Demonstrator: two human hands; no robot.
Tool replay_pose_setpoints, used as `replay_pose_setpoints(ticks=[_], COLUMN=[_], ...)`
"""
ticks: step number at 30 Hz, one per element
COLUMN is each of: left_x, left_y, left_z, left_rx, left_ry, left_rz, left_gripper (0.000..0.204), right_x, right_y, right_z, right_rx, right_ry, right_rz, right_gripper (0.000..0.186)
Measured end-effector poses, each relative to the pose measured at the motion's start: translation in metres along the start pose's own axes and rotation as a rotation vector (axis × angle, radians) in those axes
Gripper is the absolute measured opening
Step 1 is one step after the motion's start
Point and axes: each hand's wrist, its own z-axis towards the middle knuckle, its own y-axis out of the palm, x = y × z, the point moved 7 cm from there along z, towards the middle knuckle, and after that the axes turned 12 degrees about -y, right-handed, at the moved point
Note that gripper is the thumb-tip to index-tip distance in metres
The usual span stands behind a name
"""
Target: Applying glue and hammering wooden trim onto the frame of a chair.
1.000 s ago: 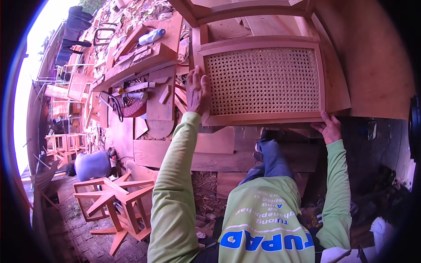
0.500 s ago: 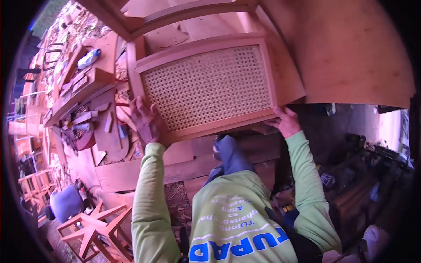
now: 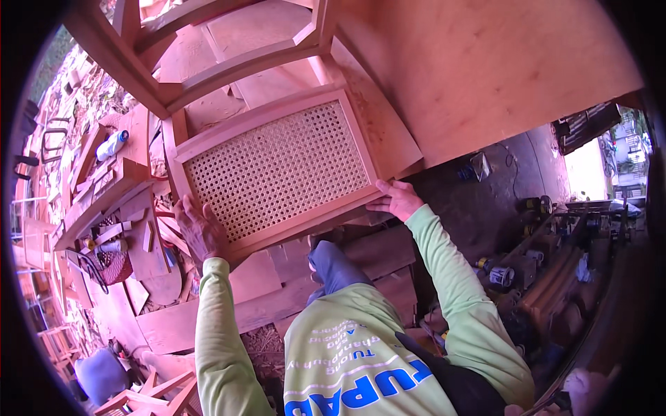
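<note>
A wooden frame (image 3: 354, 139) with a woven cane panel (image 3: 277, 170) set into it lies tilted before me, near other wooden framing. My left hand (image 3: 201, 229) is closed round its lower left corner, the fingers along the side rail. At the lower right corner my right hand (image 3: 397, 199) grips the rail, its fingers pressed against the edge. Just beyond the panel runs a curved wooden rail (image 3: 250, 69), part of a larger wood frame. The undersides of both grips are hidden.
A broad wooden sheet (image 3: 485, 76) fills the upper right. Wood offcuts lie about a curved piece (image 3: 104, 201) on the left, near a blue-and-white bottle (image 3: 112, 145). A star-shaped wooden piece (image 3: 156, 399) stands at the lower left. Cans (image 3: 501, 276) and clutter sit at right.
My view has swung, so the cane panel and both hands appear further left and slightly lower. Both hands keep their places at the frame's corners.
</note>
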Motion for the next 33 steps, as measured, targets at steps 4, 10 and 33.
replay_pose_setpoints(ticks=[4,10,33], left_x=[-0.002,0.006,0.011], left_y=[0.001,-0.002,-0.01], left_z=[0.003,0.01,0.009], left_rx=[0.024,0.029,-0.058], left_ry=[0.017,0.022,-0.029], left_rz=[-0.018,0.02,-0.127], left_gripper=[0.051,0.053,0.052], right_x=[0.002,-0.003,-0.092], right_y=[-0.004,0.004,0.16], right_z=[0.008,0.009,0.111], right_rx=[-0.027,0.044,0.092], right_ry=[0.008,-0.043,-1.137], right_rz=[-0.011,-0.064,-1.904], right_gripper=[0.028,0.031,0.085])
